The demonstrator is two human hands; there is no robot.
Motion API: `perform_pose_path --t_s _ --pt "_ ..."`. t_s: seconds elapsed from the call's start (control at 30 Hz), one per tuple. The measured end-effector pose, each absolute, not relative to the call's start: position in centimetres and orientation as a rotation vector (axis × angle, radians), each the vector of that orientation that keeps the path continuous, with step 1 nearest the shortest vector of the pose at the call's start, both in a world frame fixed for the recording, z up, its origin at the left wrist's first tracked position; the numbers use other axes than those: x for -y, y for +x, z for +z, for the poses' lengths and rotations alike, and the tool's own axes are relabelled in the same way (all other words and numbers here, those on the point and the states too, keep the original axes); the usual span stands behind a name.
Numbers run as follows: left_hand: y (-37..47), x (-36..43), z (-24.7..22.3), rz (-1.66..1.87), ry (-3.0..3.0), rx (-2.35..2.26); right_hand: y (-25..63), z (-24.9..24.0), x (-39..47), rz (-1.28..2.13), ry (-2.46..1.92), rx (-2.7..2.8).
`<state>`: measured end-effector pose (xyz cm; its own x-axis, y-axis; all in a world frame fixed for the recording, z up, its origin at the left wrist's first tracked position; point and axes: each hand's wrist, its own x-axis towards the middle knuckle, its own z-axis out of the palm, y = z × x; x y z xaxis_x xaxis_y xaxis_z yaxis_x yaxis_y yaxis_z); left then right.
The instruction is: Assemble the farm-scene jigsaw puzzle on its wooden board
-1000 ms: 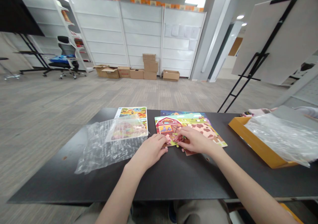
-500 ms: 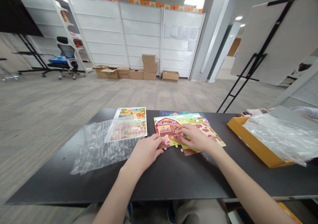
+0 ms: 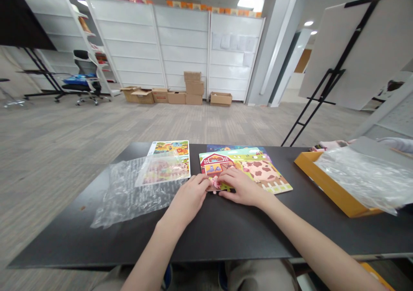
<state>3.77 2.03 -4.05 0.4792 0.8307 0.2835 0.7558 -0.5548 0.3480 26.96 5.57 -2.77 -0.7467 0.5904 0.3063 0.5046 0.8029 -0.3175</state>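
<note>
A farm puzzle with a red barn and a spotted cow (image 3: 263, 170) lies on the black table, over a dark blue picture sheet (image 3: 213, 147). At its lower left corner is a pink pig piece (image 3: 215, 181). My left hand (image 3: 192, 192) holds that piece's left side with fingers pressed together. My right hand (image 3: 240, 187) is closed at the piece's right side, its fingertips on the puzzle's lower edge; what lies beneath its palm is hidden. Left of the hands is a printed picture sheet (image 3: 171, 147), partly under a clear plastic bag (image 3: 129, 192).
An orange-yellow box (image 3: 325, 183) holding clear plastic wrap (image 3: 364, 174) stands on the right of the black table (image 3: 80, 243). Cloth items lie behind it. Beyond the table are cardboard boxes (image 3: 193, 88), an office chair (image 3: 84, 73) and a black easel stand (image 3: 329, 84).
My right hand has moved left and slightly down, from the barn door to beside the pig piece. More of the cow and white fence shows now. My left hand has barely moved.
</note>
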Motion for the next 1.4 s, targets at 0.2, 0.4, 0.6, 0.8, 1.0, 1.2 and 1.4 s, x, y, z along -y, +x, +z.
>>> perform_pose_path --t_s 0.2,0.4,0.6,0.8,1.0,1.2,1.4 --pt "3.9 -1.9 -3.3 0.695 2.648 -1.554 27.2 -3.7 -5.9 0.315 -0.887 2.534" --pt "4.0 -1.6 -2.8 0.995 2.458 -1.654 27.0 -4.1 -6.0 0.232 -0.772 2.311" --pt "4.7 -2.4 -2.9 0.802 2.547 -1.542 26.4 -4.6 -6.5 0.132 -0.674 2.241" --pt "5.1 -3.0 -3.0 0.611 2.371 -1.775 27.6 -4.6 -7.6 -0.036 -0.78 2.229" --pt "6.0 -3.7 -4.2 0.835 2.066 -1.633 28.1 -5.0 -7.7 -0.037 -0.911 2.288" --pt "6.0 -4.5 -4.0 1.086 1.616 -1.366 28.1 -4.8 -7.2 0.011 -1.04 2.434" --pt "5.8 -5.0 -4.9 1.062 1.887 -1.334 28.1 -4.5 -7.1 -0.026 -1.034 2.431"
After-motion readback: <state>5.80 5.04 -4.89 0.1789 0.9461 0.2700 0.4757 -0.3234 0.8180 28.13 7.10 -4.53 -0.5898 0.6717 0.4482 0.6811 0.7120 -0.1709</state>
